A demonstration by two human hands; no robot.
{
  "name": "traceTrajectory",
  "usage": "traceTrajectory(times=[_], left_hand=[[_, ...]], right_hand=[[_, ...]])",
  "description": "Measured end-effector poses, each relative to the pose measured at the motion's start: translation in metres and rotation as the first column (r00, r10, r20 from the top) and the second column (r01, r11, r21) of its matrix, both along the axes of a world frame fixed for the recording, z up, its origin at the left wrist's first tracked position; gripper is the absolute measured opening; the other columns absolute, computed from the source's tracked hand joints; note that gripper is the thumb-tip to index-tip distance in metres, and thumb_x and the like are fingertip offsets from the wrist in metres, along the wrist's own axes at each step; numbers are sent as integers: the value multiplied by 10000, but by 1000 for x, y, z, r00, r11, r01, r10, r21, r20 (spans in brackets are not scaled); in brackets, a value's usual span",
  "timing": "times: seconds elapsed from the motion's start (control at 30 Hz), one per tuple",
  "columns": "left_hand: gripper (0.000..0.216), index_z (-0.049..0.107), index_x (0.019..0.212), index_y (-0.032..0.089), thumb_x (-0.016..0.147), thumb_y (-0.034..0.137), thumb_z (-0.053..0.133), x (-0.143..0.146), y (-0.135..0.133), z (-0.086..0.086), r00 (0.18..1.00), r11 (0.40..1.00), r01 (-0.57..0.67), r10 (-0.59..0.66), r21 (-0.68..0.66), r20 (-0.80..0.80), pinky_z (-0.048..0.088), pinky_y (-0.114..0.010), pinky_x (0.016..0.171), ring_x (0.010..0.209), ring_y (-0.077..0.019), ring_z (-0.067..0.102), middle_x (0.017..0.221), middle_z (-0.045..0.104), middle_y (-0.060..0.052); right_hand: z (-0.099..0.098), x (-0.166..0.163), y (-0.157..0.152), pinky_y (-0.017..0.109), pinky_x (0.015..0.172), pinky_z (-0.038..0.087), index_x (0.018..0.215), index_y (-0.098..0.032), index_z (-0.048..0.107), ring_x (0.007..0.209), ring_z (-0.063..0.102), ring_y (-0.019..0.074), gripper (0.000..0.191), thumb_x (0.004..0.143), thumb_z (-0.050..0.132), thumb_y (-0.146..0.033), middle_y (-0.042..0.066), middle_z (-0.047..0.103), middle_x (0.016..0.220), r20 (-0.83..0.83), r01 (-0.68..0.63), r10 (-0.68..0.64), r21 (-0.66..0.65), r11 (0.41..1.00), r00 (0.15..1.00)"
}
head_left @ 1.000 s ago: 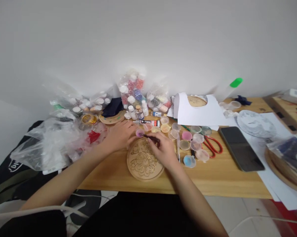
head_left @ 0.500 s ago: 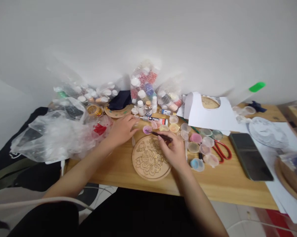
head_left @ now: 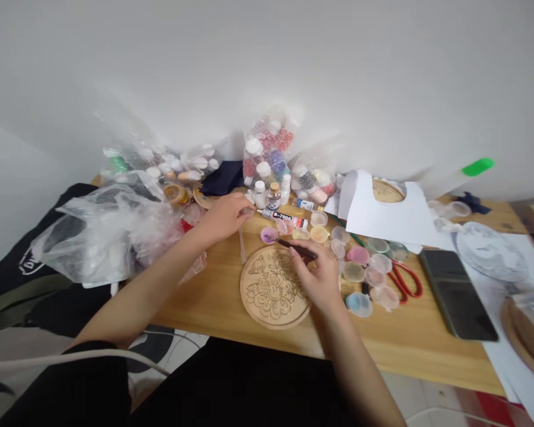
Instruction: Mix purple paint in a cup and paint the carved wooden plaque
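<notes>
My right hand [head_left: 317, 273] grips a dark, slim pen-like tool [head_left: 303, 249], its tip pointing left, close to a small cup of purple material [head_left: 269, 235]. Below it lies a round wooden board [head_left: 275, 287] with a floral pattern in raised-looking outlines; my right hand hides part of its upper right. Left of the cup, my left hand [head_left: 226, 218] hovers with thumb and fingertips pinched, and whatever is between them is too small to make out. A thin clear stick [head_left: 242, 246] shows just under that hand. A B-7000 glue tube [head_left: 288, 218] lies beyond the cups.
Several small lidded cups [head_left: 353, 271], red-handled scissors [head_left: 404, 281] and a phone [head_left: 460, 293] occupy the right side. Small bottles [head_left: 274, 197] and bags of jars [head_left: 271, 145] line the wall. Crumpled clear plastic bags [head_left: 98, 237] cover the left end.
My left hand's fingers have drawn together into a pinch. The tool's tip has backed out of the purple cup to its right edge. The whole view has shifted slightly.
</notes>
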State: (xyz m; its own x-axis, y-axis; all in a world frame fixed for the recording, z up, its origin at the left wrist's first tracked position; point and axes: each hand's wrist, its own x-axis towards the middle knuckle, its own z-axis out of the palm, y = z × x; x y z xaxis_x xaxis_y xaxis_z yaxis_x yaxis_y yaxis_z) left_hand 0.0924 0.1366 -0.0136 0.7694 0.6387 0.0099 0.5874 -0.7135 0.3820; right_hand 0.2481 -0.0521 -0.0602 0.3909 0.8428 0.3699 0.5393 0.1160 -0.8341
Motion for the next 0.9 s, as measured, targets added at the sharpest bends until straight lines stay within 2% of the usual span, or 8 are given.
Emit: traceTrajectory(times=[0.27, 0.43, 0.67, 0.9], left_hand=[[194, 751, 959, 168, 821, 183, 616, 5, 0, 16, 992, 974, -129, 124, -187, -37, 527, -274, 792, 750, -157, 659, 900, 724, -34], [204, 758, 980, 181, 811, 184, 643, 7, 6, 15, 986, 976, -162, 155, -143, -62, 523, -281, 795, 827, -183, 674, 936, 736, -42], [229, 770, 949, 203, 787, 203, 608, 6, 14, 6, 999, 1000, -15, 14, -23, -45, 533, -297, 820, 812, -182, 672, 908, 735, -32], [298, 760, 1039, 193, 805, 228, 578, 7, 10, 9, 990, 999, -16, 12, -29, -139, 533, -314, 805, 855, -216, 685, 975, 730, -64]], right_hand=[[4, 0, -2, 250, 573, 496, 951, -203, 699, 638, 623, 127, 128, 904, 585, -238, 27, 710, 794, -5, 3, -3, 16, 1000, 1000], [5, 0, -3, 258, 590, 500, 960, -207, 695, 634, 620, 130, 124, 906, 587, -234, 22, 700, 787, 14, 2, -2, 16, 1000, 1000], [8, 0, -4, 265, 603, 496, 952, -204, 691, 638, 614, 138, 125, 905, 577, -226, 28, 696, 775, 33, 0, 0, 20, 1000, 999], [8, 0, -3, 249, 598, 490, 942, -185, 699, 627, 608, 130, 120, 899, 589, -204, 21, 684, 742, 62, 2, -6, 60, 998, 998]])
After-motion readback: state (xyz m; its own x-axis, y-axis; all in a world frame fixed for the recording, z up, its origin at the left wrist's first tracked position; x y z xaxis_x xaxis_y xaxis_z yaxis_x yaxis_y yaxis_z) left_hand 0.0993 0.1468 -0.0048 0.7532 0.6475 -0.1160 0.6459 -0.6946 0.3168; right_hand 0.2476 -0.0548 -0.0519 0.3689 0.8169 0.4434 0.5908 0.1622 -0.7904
